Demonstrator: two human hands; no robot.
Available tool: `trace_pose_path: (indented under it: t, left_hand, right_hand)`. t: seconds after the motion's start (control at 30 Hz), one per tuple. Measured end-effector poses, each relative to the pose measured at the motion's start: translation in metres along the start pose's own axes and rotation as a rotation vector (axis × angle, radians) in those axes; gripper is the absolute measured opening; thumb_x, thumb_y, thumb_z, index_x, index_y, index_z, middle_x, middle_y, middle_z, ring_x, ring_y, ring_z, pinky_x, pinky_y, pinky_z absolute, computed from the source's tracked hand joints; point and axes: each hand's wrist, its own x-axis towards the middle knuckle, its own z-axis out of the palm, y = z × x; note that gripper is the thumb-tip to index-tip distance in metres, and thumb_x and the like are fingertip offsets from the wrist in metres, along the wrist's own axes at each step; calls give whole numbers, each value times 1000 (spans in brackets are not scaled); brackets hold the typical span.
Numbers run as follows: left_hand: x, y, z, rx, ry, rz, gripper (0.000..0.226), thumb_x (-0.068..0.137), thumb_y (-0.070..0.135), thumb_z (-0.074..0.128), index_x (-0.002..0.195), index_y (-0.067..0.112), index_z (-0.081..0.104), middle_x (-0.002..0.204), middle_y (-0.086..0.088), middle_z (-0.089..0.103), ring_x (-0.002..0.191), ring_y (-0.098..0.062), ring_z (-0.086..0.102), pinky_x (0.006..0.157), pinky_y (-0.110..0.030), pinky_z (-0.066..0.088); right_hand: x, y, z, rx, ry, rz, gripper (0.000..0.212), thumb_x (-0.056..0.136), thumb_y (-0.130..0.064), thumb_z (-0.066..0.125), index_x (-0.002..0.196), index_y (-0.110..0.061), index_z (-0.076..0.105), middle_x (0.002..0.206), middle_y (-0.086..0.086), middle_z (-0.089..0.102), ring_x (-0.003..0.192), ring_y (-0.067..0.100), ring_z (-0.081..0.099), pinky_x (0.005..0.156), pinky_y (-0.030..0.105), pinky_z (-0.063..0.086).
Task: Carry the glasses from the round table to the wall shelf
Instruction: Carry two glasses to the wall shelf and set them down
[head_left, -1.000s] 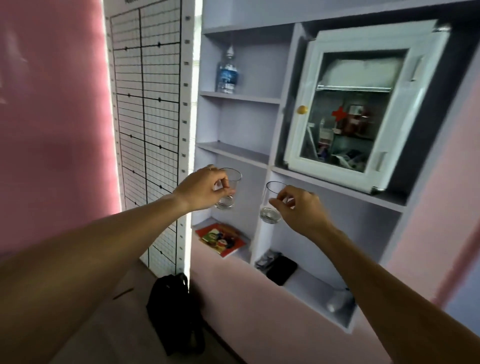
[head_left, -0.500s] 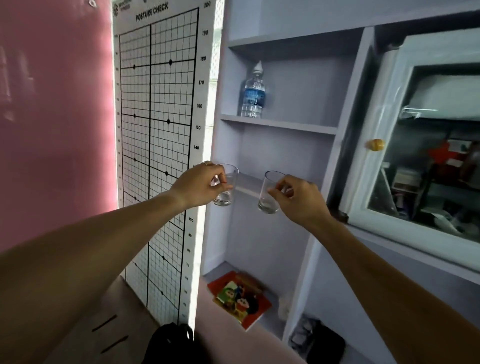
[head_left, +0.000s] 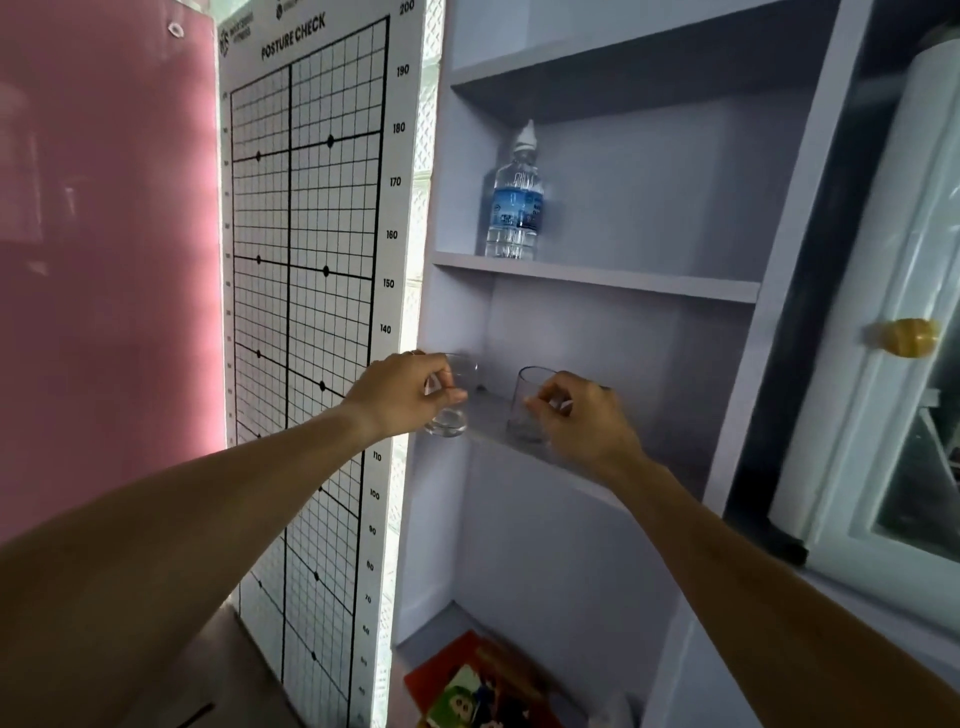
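Note:
Two clear drinking glasses are at the middle board of the pale lilac wall shelf (head_left: 582, 470). My left hand (head_left: 402, 395) grips the left glass (head_left: 457, 397) near the shelf's left wall, its base at the board's front edge. My right hand (head_left: 584, 423) holds the right glass (head_left: 525, 408) by its side, with the base on or just above the board; I cannot tell if it touches. Both glasses are upright. The round table is out of view.
A water bottle (head_left: 514, 208) stands on the board above. A posture-check grid board (head_left: 306, 312) leans left of the shelf. A white glass-door cabinet with a yellow knob (head_left: 906, 336) is at the right. A colourful red box (head_left: 478, 686) lies on the lower board.
I have come closer to the shelf. Both hands moved forward and brought the glasses from in front of the shelf into the middle compartment, down to its board.

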Motion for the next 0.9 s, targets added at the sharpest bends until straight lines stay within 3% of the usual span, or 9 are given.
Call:
trace_pose_path:
  t: [0.3, 0.43, 0.67, 0.8, 0.9]
  left_hand:
    - [48, -21, 43, -31, 2, -50, 22, 89, 51, 62, 89, 29, 58, 88, 4, 67, 82, -18, 64, 75, -34, 52]
    - [61, -25, 53, -9, 6, -65, 31, 90, 55, 59, 107, 31, 52, 99, 0, 68, 86, -23, 68, 78, -37, 54]
    - [70, -29, 66, 94, 240, -75, 55, 81, 59, 68, 116, 29, 38, 120, -3, 58, 86, -28, 67, 66, -31, 46]
    - [72, -28, 73, 76, 259, -108, 49, 85, 51, 69, 109, 33, 30, 75, 11, 55, 68, -24, 62, 61, -29, 43]
    - [74, -27, 76, 71, 272, -127, 47, 86, 46, 69, 107, 33, 29, 64, 18, 49, 60, -21, 57, 59, -29, 44]
  right_hand:
    - [52, 25, 39, 48, 27, -17, 17, 89, -44, 63, 91, -28, 59, 88, 1, 66, 80, 22, 62, 71, 33, 54]
    - [63, 30, 53, 95, 64, 7, 33, 87, -47, 66, 112, -26, 55, 94, -3, 60, 80, 18, 57, 69, 25, 42]
    - [72, 30, 58, 216, 98, 85, 55, 79, -43, 77, 119, -25, 45, 105, 1, 58, 92, 19, 57, 75, 25, 44]
    - [77, 23, 54, 193, 100, 91, 46, 78, -23, 77, 108, -21, 43, 100, 10, 59, 88, 26, 60, 73, 35, 54]
    - [80, 22, 53, 146, 53, 92, 35, 81, -13, 72, 105, -15, 48, 92, 11, 62, 83, 25, 62, 70, 34, 55]
